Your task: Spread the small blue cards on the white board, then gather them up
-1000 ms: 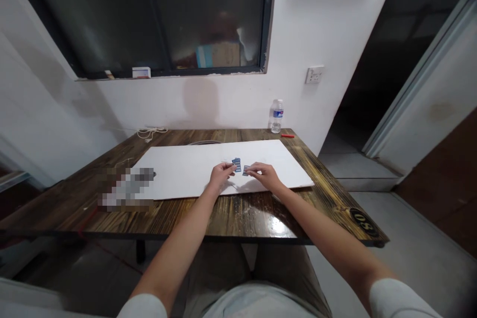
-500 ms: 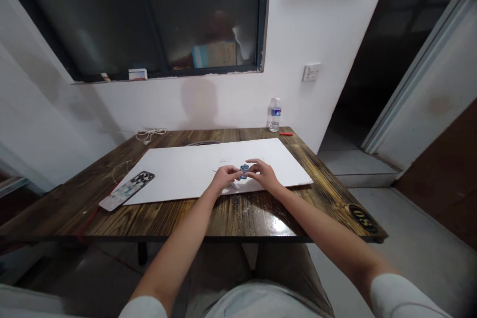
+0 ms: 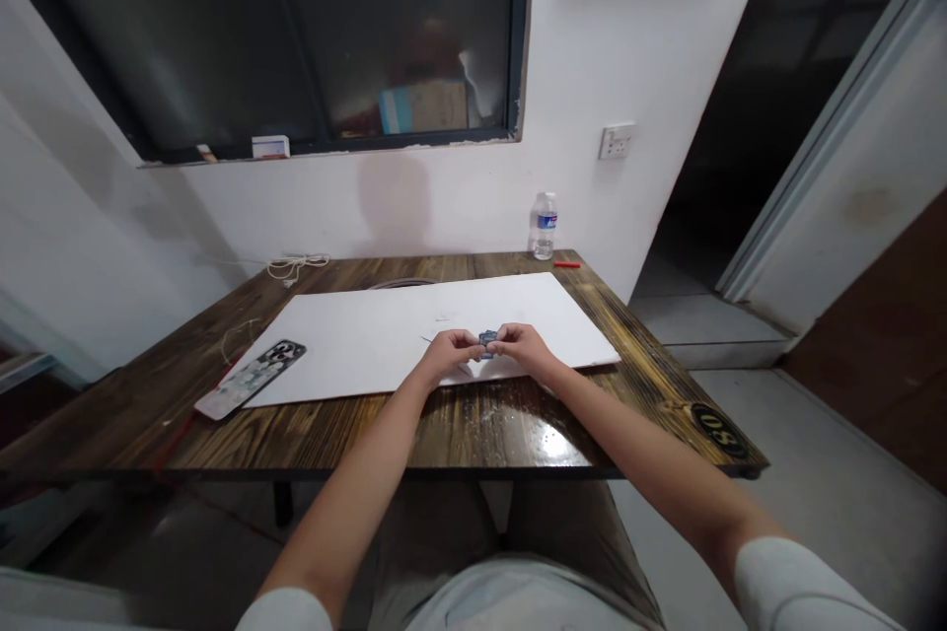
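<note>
Between my two hands, just above the near part of a white board (image 3: 370,345), is a small blue, blocky object (image 3: 487,343) whose kind I cannot make out. My left hand (image 3: 450,353) pinches its left side between thumb and fingers. On the other side, my right hand (image 3: 522,345) grips it with thumb and curled fingers. The fingertips cover part of the object. Thin dark marks (image 3: 442,319) show on the board beyond my hands.
The board lies on a dark wooden table (image 3: 311,444). A patterned phone case or phone (image 3: 252,380) overlaps its left edge. At the back stand a water bottle (image 3: 544,227) and, beside it, a red stick-like item (image 3: 567,264). A white cable (image 3: 296,264) lies back left.
My right hand's fingers have closed in from a raised, spread pose onto the blue object. The object looks turned and flatter. My left hand has barely moved.
</note>
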The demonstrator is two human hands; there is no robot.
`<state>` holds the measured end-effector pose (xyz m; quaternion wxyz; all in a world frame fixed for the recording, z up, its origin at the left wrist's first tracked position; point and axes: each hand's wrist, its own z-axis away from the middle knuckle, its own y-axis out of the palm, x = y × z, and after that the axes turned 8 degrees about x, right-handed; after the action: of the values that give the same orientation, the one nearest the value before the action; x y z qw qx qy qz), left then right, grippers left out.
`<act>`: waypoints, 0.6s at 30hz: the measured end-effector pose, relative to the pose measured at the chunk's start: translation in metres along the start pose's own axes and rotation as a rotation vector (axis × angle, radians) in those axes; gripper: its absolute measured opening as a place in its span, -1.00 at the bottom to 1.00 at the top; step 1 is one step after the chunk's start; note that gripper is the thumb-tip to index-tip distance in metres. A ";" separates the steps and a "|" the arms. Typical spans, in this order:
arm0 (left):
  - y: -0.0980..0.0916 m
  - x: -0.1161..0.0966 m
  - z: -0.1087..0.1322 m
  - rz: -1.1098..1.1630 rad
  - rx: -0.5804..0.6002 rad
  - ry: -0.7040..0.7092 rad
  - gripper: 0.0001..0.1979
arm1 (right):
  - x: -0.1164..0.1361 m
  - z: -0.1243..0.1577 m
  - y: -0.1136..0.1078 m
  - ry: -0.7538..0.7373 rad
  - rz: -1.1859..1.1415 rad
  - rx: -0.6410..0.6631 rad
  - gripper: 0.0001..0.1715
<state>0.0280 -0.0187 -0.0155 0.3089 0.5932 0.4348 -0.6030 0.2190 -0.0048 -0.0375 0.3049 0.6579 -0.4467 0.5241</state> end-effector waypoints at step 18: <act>-0.009 0.001 -0.009 0.081 -0.430 -0.026 -0.52 | -0.021 -0.009 -0.066 0.136 1.043 -0.189 -0.52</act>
<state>0.0240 -0.0066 -0.0139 0.4578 0.5230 0.5251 -0.4911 0.2738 0.0360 -0.0515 0.0902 0.2827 -0.7390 0.6049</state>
